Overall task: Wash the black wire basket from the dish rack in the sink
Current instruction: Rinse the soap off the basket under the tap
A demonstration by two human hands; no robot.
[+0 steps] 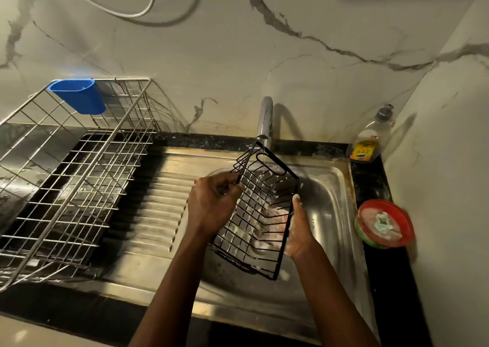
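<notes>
Head view: left hand [211, 203] and right hand [299, 230] grip black wire basket [258, 211], lengthwise toward faucet [265, 119].

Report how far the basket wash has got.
Done: the black wire basket is out of the dish rack, over the sink, and carries suds. In hand: the left hand grips its left edge, the soapy right hand holds its right side, and a thin stream from the tap hits its top. Left: rinsing off the foam.
</notes>
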